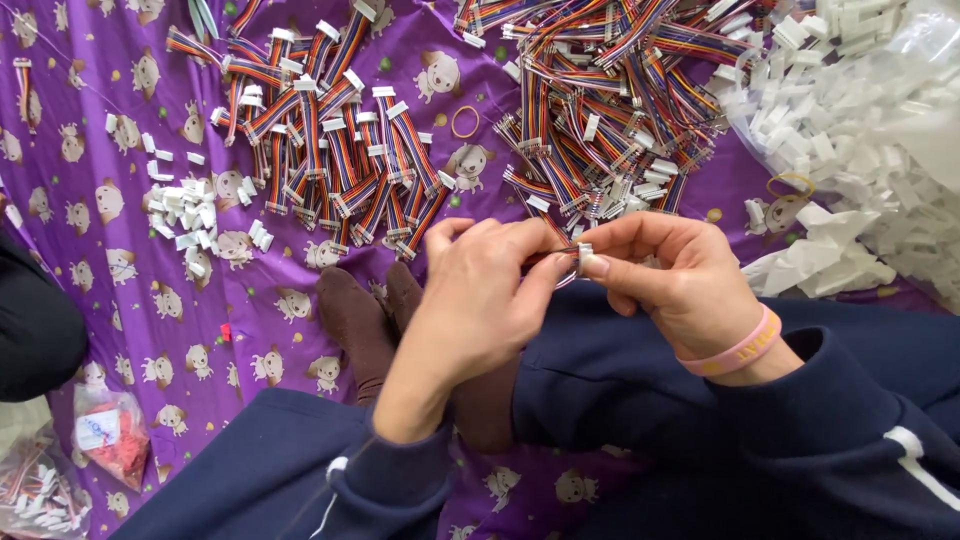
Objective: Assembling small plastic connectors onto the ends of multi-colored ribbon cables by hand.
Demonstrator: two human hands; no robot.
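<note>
At frame centre, the left hand (478, 290) is pinching a striped ribbon cable (548, 259) while the right hand (672, 275) is closing fingertips on its small white plug (584, 259). A skewed push could bend pins or let the plug slip into the lap.

Purple patterned cloth (180, 330); rubber band (465, 122); red-filled plastic bag (108, 432); brown socks (362, 320).

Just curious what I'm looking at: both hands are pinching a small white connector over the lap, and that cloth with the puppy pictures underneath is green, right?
Not green: the head view shows a purple cloth. Both the left hand and right hand do pinch the small white connector.
</note>
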